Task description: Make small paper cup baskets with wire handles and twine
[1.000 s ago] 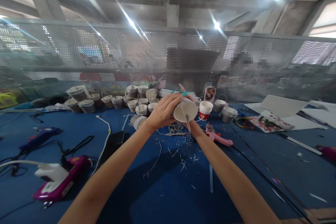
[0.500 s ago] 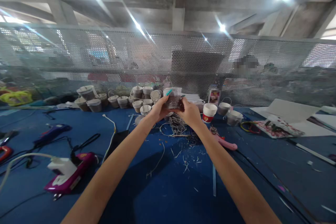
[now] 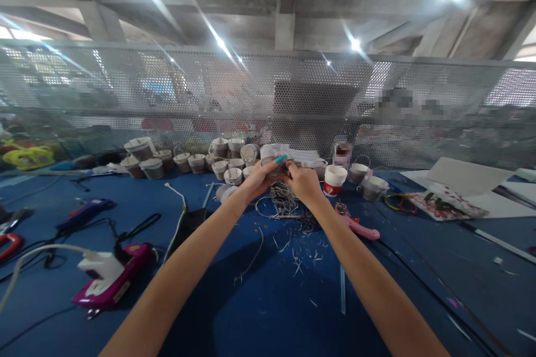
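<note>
Left of the red-and-white paper cup [image 3: 334, 180], the left hand [image 3: 259, 177] wears a long, narrow nail [image 3: 281, 159] in bright turquoise on what looks like the thumb. The right hand [image 3: 306, 184], closer to that cup, has a bare wrist; both slim forearms [image 3: 360, 268], on the cup's near side, are bare too.

The blue tabletop [image 3: 268, 318] supports small handled buckets [image 3: 196, 164] along the rear, stacked paper cups [image 3: 334, 179], a gray cord tangle [image 3: 282, 199], a pink glue gun [image 3: 363, 231] and, at left, a magenta power strip [image 3: 132, 269].
</note>
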Motion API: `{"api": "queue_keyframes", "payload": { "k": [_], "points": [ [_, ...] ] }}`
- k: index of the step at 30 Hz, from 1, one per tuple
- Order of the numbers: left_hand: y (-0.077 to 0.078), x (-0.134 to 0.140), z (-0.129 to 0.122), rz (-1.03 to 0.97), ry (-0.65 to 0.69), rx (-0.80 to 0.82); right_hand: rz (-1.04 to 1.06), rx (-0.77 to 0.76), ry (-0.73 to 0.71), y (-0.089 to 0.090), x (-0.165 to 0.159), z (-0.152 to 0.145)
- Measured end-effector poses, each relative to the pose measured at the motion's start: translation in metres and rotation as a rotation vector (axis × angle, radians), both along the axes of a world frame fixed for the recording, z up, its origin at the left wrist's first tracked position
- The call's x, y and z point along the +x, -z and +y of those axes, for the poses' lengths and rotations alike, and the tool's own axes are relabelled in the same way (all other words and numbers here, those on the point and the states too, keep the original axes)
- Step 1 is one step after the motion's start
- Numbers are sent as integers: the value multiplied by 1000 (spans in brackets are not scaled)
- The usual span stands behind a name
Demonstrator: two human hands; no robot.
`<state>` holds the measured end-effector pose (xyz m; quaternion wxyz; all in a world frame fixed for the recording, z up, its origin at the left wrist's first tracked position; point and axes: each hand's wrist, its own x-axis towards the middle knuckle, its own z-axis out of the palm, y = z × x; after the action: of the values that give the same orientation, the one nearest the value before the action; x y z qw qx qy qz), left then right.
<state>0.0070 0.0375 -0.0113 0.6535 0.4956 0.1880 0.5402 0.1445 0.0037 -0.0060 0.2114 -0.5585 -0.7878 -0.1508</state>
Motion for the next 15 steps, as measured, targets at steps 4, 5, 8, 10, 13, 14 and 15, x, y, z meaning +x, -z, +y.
{"api": "queue_keyframes", "payload": {
  "k": [4, 5, 8, 10, 13, 14, 15],
  "points": [
    [5, 2, 3, 7, -96, 18, -11, -23, 12, 4, -2, 1],
    [6, 2, 3, 5, -112, 17, -11, -30, 14, 5, -3, 1],
    [8, 4, 4, 3, -138, 22, -4, -42, 21, 8, -3, 2],
    [9, 4, 5, 6, -158, 30, 0, -53, 31, 9, -2, 3],
    [11, 4, 8, 11, -182, 34, 1, -82, 51, 9, -1, 4],
    [12, 4, 9, 19, -190, 35, -5, -96, 51, 9, -1, 5],
    [13, 4, 10, 28, -202, 35, -13, -115, 50, 9, -1, 6]
  ]
}}
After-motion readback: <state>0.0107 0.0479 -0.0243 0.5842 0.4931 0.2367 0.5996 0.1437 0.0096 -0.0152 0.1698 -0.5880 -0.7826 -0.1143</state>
